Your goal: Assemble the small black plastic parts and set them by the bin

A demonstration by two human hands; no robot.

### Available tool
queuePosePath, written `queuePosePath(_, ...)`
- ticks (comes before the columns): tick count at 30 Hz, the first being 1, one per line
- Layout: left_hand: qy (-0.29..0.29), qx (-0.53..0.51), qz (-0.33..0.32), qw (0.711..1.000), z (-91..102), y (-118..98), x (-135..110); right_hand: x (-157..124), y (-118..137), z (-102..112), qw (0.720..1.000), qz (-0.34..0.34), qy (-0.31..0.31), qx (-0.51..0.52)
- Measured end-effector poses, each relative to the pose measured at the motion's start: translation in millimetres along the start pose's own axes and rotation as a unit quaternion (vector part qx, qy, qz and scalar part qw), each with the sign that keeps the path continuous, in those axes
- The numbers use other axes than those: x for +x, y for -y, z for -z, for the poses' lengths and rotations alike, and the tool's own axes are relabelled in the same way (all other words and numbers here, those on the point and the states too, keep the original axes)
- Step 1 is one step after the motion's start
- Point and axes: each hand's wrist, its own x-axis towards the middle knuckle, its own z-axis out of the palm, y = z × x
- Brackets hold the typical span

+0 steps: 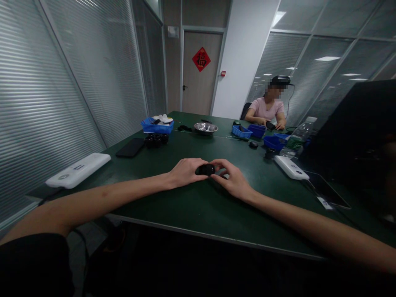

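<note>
Just above the green table, a small black rounded object [206,169] is between my two hands; its exact kind cannot be made out. My left hand [187,171] is closed on it from the left, thumb below and fingers above. From the right, my right hand [232,179] has its thumb and fingertips at the object's right end, with the fingers curved in a pinch. Parts of the object are hidden behind the fingers.
On the green table [173,202] are a black phone [131,147], a cluster of black parts [156,140], a metal bowl [206,128], several blue bins [157,127], a plastic bottle [298,138] and white power banks [78,170]. Another person [267,108] sits at the far right.
</note>
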Motion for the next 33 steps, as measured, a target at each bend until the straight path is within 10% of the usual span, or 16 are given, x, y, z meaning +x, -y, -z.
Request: queuePosePath(33,0.0,0.005,-0.003,1.0,-0.7,-0.2,0.7,0.8,3.3,-0.3,0.998,-0.058,-0.017,-0.008)
